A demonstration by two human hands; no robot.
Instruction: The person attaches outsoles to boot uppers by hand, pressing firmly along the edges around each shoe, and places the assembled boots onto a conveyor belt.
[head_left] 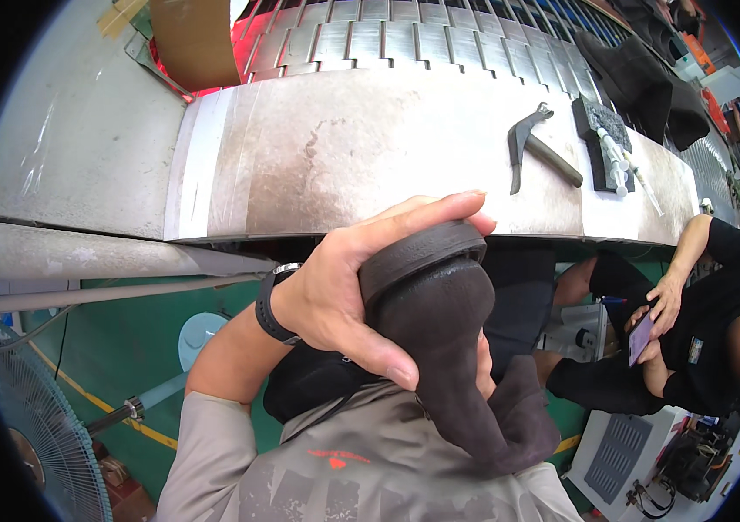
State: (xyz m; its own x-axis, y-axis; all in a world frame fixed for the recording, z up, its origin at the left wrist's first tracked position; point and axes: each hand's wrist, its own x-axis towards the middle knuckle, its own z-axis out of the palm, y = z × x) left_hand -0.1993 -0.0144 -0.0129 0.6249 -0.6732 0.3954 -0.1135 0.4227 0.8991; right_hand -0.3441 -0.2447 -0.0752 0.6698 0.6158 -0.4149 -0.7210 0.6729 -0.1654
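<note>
Left hand (326,283) clamped right on the dark boot (440,304), centre frame, right hand (484,367) mostly hidden, can't tell its grip, hammer (555,163) lying upper right on the counter (387,148)

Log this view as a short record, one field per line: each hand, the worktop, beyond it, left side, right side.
Left hand: the left hand grips a dark boot around its thick sole
Right hand: the right hand is mostly hidden behind the boot; its grip cannot be told
Worktop: on the pale worktop, a hammer and a black block with syringes at its right edge
Beyond: metal slats
Left side: fan
Right side: co-worker holding a phone
</note>
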